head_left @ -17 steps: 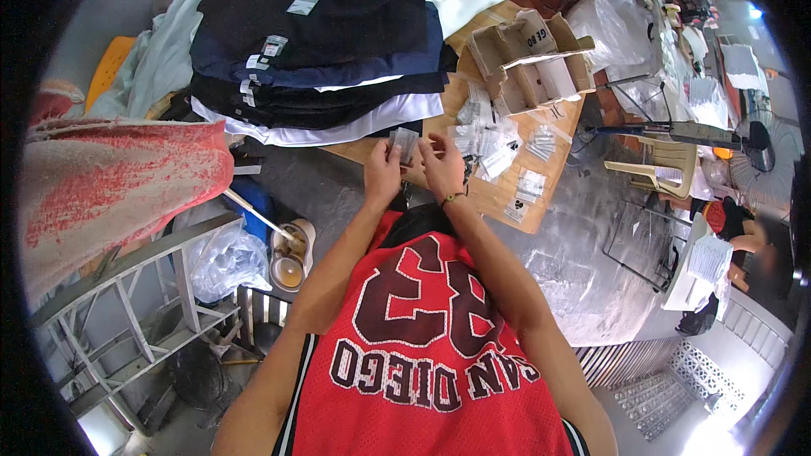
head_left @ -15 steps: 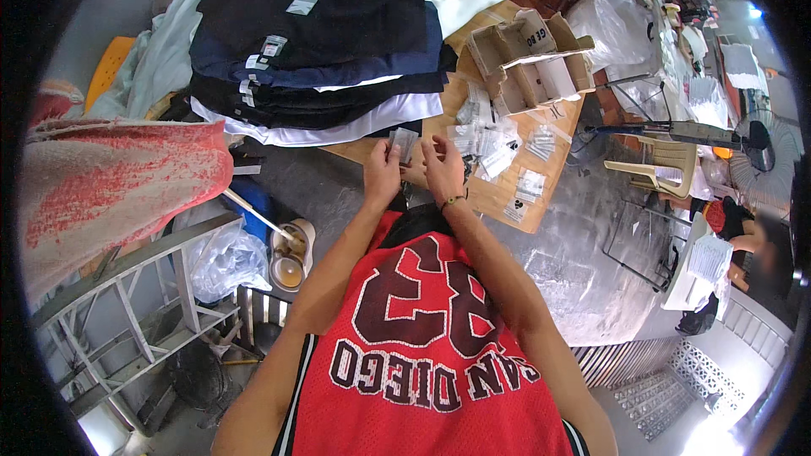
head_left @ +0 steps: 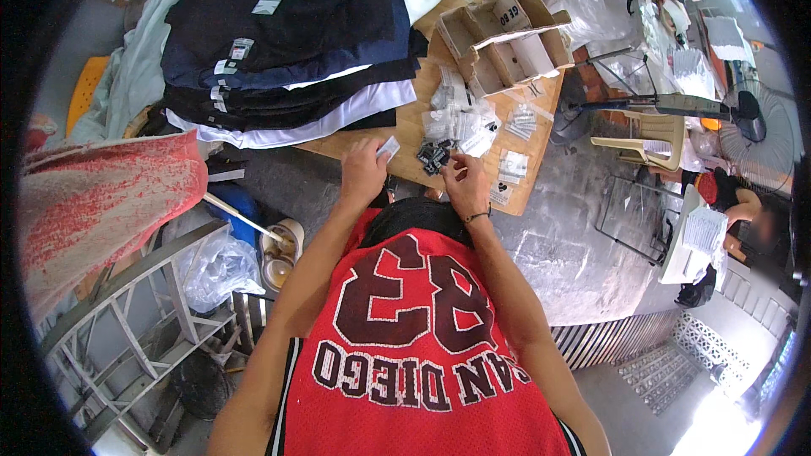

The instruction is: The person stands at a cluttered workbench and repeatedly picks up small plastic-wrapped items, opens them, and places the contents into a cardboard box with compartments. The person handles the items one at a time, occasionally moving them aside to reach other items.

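Observation:
My left hand point(head_left: 361, 173) holds a small clear packet point(head_left: 389, 148) up above the near edge of the wooden table point(head_left: 405, 122). To its right, my right hand point(head_left: 465, 181) has its fingers pinched together beside a small heap of dark pieces point(head_left: 435, 154). Whether anything sits between those fingers is too small to see. Several more small clear packets point(head_left: 473, 122) lie spread on the wood just beyond both hands.
A stack of folded dark and white garments point(head_left: 287, 42) fills the table's left part. Open cardboard boxes point(head_left: 498, 42) stand at the back. A metal rack point(head_left: 144, 312) and a plastic bag point(head_left: 215, 266) are at lower left. Another person point(head_left: 748, 207) sits far right.
My hands were together on the packet. Now they have parted: the left keeps the packet and the right has dropped toward the dark pieces.

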`<state>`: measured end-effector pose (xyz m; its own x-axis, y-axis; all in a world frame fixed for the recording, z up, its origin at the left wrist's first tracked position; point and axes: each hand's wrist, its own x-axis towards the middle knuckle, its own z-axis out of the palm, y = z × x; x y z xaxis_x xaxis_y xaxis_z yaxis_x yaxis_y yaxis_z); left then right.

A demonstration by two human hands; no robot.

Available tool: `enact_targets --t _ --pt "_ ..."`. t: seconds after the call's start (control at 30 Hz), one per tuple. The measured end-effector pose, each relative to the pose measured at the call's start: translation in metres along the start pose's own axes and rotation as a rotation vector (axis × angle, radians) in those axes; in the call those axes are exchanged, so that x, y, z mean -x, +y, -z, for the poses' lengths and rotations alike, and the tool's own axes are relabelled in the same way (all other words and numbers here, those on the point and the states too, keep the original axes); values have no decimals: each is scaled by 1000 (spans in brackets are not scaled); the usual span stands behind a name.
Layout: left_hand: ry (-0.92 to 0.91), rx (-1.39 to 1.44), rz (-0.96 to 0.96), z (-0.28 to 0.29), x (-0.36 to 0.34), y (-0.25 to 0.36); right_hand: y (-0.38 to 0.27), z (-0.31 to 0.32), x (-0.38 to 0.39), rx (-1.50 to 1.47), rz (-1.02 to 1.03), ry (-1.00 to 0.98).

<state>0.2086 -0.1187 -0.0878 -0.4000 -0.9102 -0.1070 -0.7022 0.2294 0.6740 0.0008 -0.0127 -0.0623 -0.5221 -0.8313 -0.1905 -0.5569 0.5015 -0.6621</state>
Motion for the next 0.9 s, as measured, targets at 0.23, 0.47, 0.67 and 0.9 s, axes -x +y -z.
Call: enact_targets --t 0.23,0.47,0.67,0.9 --pt "194 -173 -28 2 5 8 -10 3 -6 132 231 -1" --pt "13 -229 -245 -14 -2 33 -1 -9 -40 286 450 -43" --pt "-3 -249 -218 -36 -19 56 -21 0 -59 403 441 2" --pt "-23 -202 -168 -40 -21 60 -16 7 -64 150 416 138"
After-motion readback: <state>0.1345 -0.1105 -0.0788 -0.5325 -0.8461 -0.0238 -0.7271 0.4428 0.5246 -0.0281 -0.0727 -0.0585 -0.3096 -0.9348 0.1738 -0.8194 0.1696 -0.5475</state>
